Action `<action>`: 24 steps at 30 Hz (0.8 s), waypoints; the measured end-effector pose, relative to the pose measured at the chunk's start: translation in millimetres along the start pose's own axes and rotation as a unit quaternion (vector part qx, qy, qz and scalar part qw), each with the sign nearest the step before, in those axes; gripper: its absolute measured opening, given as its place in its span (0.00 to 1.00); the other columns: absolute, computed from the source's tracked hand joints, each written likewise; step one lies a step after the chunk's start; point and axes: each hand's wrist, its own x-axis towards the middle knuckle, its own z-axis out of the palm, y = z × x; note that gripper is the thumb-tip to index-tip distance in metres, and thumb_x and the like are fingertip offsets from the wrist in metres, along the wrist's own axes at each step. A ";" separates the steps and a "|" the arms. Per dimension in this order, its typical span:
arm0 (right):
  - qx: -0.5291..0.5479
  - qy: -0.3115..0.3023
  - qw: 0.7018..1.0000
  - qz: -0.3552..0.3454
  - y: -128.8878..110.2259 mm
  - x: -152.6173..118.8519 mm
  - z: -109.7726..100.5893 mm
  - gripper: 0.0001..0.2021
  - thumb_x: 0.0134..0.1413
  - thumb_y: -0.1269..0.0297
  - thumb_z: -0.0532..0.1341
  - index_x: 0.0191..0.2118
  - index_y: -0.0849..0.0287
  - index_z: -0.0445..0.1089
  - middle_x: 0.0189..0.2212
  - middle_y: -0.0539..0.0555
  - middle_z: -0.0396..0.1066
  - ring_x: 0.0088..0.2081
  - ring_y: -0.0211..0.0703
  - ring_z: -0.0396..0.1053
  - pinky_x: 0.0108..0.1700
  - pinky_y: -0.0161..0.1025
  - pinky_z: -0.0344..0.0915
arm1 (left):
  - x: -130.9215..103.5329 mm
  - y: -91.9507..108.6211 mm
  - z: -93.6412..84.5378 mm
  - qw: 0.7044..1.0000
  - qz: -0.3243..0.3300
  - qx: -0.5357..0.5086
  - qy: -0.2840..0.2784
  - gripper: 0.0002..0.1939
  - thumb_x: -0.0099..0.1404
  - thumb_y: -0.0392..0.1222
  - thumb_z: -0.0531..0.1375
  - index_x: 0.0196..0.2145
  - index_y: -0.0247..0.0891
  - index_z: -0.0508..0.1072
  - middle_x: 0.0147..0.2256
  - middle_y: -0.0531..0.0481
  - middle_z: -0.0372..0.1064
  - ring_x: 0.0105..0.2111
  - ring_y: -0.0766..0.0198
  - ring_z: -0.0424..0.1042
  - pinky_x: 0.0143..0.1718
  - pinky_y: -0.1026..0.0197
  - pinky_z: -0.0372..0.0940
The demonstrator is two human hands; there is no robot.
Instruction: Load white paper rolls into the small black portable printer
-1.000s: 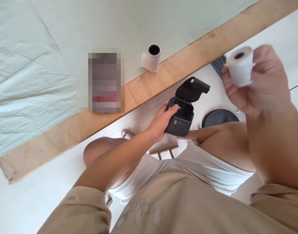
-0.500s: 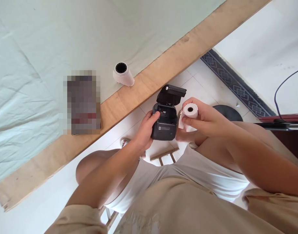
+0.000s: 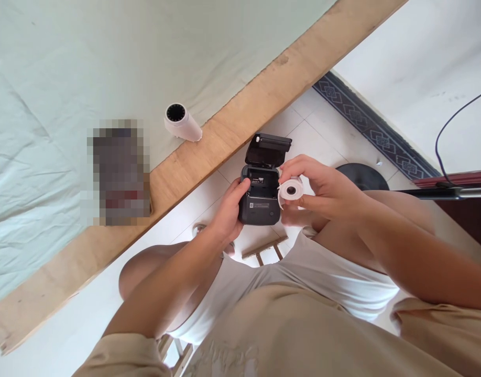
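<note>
My left hand (image 3: 229, 212) is closed on the left side of a small black label printer (image 3: 260, 209), its thumb on the rim of the bay. The printer's lid (image 3: 267, 149) stands raised, and the paper bay (image 3: 262, 180) inside shows no roll. Between the thumb and fingers of my right hand (image 3: 315, 183) is a white paper roll (image 3: 291, 189) with a dark core hole. A short loose end of paper hangs at its left side. The roll is right beside the printer's right edge; I cannot tell whether they touch.
A white cylinder (image 3: 185, 125) with a dark round end lies near the edge of the cloth-covered table (image 3: 118, 57). Left of it is a blurred-out dark object (image 3: 120, 173). The table's wooden edge (image 3: 212, 146) runs diagonally past my hands. A black round base (image 3: 362, 177) stands on the floor.
My right hand has brought the paper roll leftward, closer to the printer, and turned it slightly. My left hand still holds the printer with its lid raised. The whole view has shifted a little.
</note>
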 end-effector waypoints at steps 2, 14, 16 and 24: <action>-0.045 0.036 0.998 -0.019 3.2 -0.3 2.8 0.09 0.62 0.63 0.67 0.47 0.48 0.75 0.48 0.55 0.83 0.54 0.55 0.80 0.61 0.57 0.74 | -2.2 0.2 -1.5 1.000 -0.001 0.001 0.002 0.30 0.53 0.61 0.80 0.43 0.41 0.78 0.39 0.51 0.83 0.40 0.55 0.83 0.38 0.59 0.74; -0.171 0.170 0.952 -0.191 25.4 6.5 37.0 0.10 0.56 0.73 0.64 0.39 0.52 0.65 0.43 0.52 0.82 0.42 0.46 0.80 0.40 0.41 0.71 | -13.1 -4.8 -3.3 0.999 0.008 -0.008 -0.035 0.28 0.55 0.58 0.81 0.45 0.41 0.79 0.40 0.51 0.83 0.38 0.58 0.81 0.38 0.60 0.72; -0.209 0.182 0.939 -0.203 29.2 7.6 40.9 0.09 0.58 0.74 0.62 0.39 0.52 0.65 0.43 0.51 0.84 0.40 0.46 0.81 0.41 0.42 0.70 | -14.3 -5.3 -4.1 0.999 0.007 -0.012 -0.039 0.27 0.57 0.59 0.80 0.46 0.41 0.79 0.39 0.52 0.83 0.38 0.58 0.81 0.38 0.60 0.71; -0.237 0.191 0.936 -0.175 29.1 6.5 50.6 0.09 0.65 0.75 0.61 0.38 0.52 0.72 0.40 0.48 0.87 0.39 0.45 0.84 0.46 0.43 0.72 | -16.7 -6.2 -6.4 0.999 0.010 -0.019 -0.040 0.28 0.57 0.60 0.81 0.45 0.41 0.80 0.37 0.53 0.81 0.35 0.61 0.79 0.35 0.62 0.70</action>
